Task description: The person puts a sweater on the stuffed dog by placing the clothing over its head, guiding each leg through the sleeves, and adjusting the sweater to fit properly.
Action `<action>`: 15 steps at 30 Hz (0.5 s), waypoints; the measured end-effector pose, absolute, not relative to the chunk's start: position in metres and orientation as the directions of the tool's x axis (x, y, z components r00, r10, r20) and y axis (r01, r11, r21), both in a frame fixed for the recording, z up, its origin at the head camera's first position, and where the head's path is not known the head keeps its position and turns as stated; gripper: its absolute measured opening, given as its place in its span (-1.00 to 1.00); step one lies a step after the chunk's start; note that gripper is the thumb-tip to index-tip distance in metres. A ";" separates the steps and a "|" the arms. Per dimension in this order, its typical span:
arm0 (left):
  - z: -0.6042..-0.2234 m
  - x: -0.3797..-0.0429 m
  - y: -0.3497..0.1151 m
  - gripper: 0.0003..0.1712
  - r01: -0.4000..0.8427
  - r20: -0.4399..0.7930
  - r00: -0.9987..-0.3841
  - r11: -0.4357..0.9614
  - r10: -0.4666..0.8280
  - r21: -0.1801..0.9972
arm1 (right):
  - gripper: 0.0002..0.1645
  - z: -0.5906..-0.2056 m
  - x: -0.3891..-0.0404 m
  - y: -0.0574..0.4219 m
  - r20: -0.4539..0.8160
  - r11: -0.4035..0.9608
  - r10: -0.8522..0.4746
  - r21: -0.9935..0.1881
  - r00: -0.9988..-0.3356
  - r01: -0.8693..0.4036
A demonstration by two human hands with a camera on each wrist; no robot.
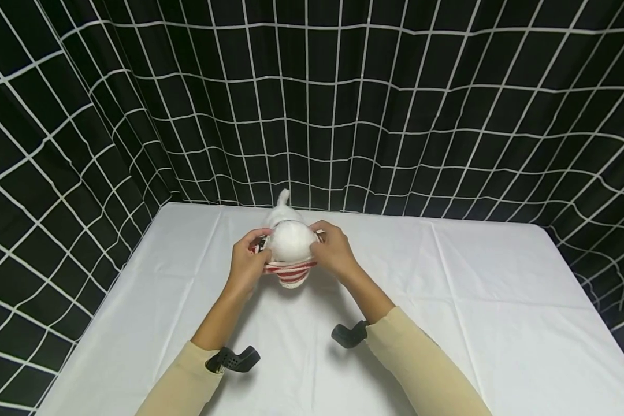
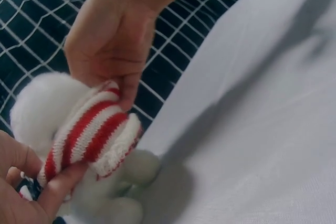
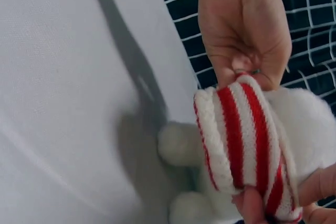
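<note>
A white plush toy (image 1: 291,241) with a raised tail stands near the far edge of the table. A red-and-white striped knitted garment (image 1: 292,271) wraps its side facing me and bulges below its round part. My left hand (image 1: 246,261) pinches the left side of the knit between thumb and fingers. On the opposite side, my right hand (image 1: 335,249) grips the other edge. From the left wrist view, the stripes (image 2: 94,132) run across the plush, with two rounded white feet (image 2: 139,167) beneath. The right wrist view shows the knit's thick white rim (image 3: 212,140).
A white cloth (image 1: 385,277) with fold creases covers the table. Black curtain with a white grid (image 1: 322,104) hangs behind and at both sides, close to the table's edges. Dark curved mounts (image 1: 239,359) stick out from both beige sleeves (image 1: 421,358).
</note>
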State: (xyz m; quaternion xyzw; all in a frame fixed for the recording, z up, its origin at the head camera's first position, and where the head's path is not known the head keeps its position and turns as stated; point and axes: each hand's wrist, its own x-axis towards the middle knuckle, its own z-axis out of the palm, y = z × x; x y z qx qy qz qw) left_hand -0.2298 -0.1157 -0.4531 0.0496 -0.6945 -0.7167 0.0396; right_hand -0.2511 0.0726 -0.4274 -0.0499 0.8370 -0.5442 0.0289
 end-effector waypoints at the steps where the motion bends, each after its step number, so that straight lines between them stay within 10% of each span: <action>1: -0.454 -0.230 -0.116 -0.34 -0.016 -0.020 -0.992 -0.037 -0.128 0.999 | -0.43 -0.428 -0.251 0.073 -0.013 0.368 -0.110 -0.929 -0.994 -0.029; 15: -0.458 -0.233 -0.126 -0.32 -0.081 -0.094 -0.991 -0.126 -0.094 0.989 | -0.35 -0.437 -0.252 0.074 -0.183 -0.056 -0.087 -0.981 -0.979 0.188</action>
